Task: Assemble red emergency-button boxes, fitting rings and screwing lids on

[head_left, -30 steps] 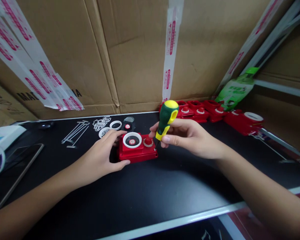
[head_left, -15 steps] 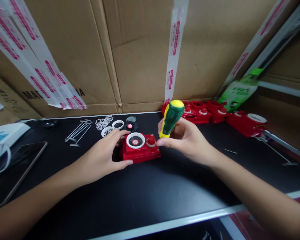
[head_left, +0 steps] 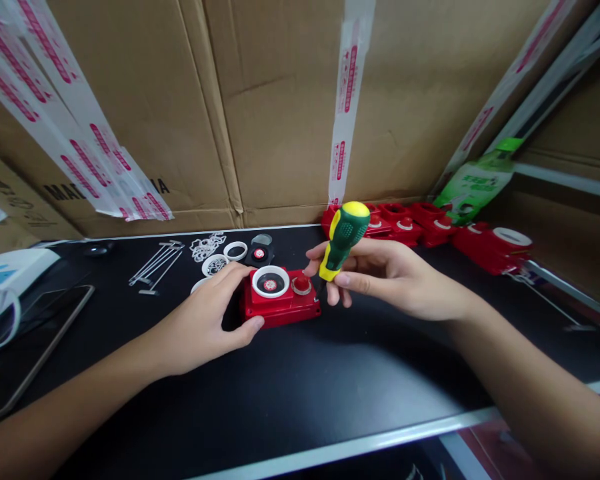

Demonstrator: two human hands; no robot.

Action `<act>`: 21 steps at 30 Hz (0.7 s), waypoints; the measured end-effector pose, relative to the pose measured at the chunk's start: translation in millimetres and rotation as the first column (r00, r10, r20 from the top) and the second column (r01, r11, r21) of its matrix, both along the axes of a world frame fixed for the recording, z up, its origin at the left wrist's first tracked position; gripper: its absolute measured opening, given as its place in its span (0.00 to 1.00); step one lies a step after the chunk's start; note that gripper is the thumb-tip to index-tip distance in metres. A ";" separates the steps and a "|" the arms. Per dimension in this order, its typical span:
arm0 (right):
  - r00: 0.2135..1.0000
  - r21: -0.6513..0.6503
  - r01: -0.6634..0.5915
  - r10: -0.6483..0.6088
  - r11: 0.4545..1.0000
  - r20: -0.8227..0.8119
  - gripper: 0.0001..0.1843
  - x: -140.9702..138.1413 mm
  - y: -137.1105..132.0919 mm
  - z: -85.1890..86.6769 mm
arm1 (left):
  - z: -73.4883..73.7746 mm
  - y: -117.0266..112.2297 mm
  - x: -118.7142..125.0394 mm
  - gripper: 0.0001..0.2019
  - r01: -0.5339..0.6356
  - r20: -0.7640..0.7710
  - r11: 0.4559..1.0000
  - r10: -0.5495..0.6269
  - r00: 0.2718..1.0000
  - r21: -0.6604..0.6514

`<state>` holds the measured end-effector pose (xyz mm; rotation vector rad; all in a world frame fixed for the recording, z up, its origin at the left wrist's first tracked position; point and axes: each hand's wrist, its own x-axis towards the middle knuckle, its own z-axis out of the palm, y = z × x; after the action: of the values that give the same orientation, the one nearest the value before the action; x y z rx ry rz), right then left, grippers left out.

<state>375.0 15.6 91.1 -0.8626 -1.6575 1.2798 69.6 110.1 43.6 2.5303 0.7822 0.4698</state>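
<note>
A red box-shaped device [head_left: 284,311] lies in front of me on the black table. It carries a white ring [head_left: 271,282] with a dark centre and a small red knob [head_left: 301,285]. Around its left end my left hand [head_left: 207,320] is closed, thumb on the near side and fingers at the back. In my right hand [head_left: 380,277] is a green and yellow screwdriver [head_left: 345,237], pinched low on its handle. The screwdriver leans, handle up, with its dark shaft reaching down to the device's right corner. Whether the tip sits in a screw is too small to tell.
Behind my left hand are white rings [head_left: 236,251], a white chain [head_left: 207,247] and metal T-shaped rods [head_left: 157,267]. A phone [head_left: 35,347] lies at the left. Several red devices [head_left: 405,223] stand at the back right near a green bottle [head_left: 480,183]. Cardboard [head_left: 280,120] walls the rear.
My right hand has shifted its grip on the screwdriver, its fingers now extended lower beside the device's corner. The left hand still holds the device, which has hardly moved.
</note>
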 end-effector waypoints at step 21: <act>0.953 0.150 0.277 -0.291 0.949 0.081 0.26 -16.0 4.9 -20.6 | -1.7 3.6 -0.2 0.21 0.001 0.029 1.000 0.000 1.000 -0.013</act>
<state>358.9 20.5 70.5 -1.0548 -1.6098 0.9268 69.4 113.7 41.8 2.5065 0.7716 0.4981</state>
